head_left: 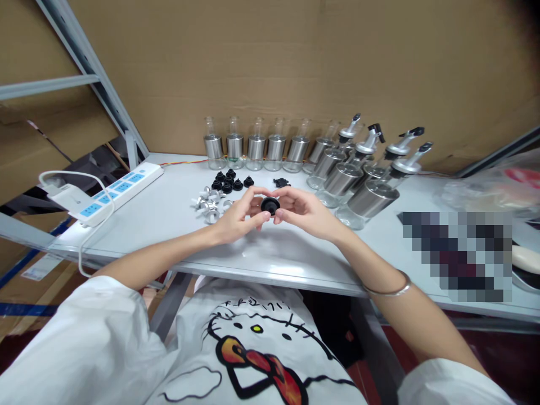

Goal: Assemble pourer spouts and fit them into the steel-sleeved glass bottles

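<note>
My left hand (238, 218) and my right hand (310, 214) meet over the front of the table, fingertips closed around a round black stopper (270, 206). Its circular rim faces me. Just behind my left hand is a cluster of black stoppers (228, 182), with silver pourer caps (210, 203) lying in front of them. Small black parts (281, 183) rest beyond my fingers. Several glass bottles with steel sleeves (256, 148) stand uncapped in a row at the back. To the right are several sleeved bottles fitted with pourer spouts (371, 194).
A white power strip (116, 194) with a plugged-in adapter and cable lies at the left. A clear plastic bag (493, 183) and a blurred-out patch (459, 253) are at the right. Cardboard (274, 67) walls the back; the table's front edge (270, 273) runs before me.
</note>
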Demonstrator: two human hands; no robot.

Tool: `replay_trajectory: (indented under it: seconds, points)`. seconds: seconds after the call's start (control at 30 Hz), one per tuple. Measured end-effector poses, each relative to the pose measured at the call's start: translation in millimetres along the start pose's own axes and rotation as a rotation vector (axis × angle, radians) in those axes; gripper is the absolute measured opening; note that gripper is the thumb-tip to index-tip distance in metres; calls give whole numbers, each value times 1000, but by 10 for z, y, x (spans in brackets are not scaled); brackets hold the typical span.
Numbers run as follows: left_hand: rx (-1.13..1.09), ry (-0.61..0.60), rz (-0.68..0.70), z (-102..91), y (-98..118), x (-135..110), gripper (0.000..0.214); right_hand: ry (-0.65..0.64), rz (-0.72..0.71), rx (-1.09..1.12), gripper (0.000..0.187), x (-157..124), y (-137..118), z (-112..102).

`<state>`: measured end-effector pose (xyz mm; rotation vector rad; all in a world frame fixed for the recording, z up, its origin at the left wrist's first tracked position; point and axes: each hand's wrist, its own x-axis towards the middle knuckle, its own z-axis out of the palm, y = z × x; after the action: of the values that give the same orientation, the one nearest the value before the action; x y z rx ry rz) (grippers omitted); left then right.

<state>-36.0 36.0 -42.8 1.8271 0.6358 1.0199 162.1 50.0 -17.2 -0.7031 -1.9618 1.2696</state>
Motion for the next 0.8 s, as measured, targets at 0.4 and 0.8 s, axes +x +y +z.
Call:
replay_trajectory:
  seconds: [0.4, 0.8]
  points:
    - [117, -31, 14, -37, 14, 0, 35, -29, 14, 18, 31, -1, 17, 12]
    - [149, -12, 3, -14, 33, 5, 32, -36, 20, -40, 28, -7, 26, 16]
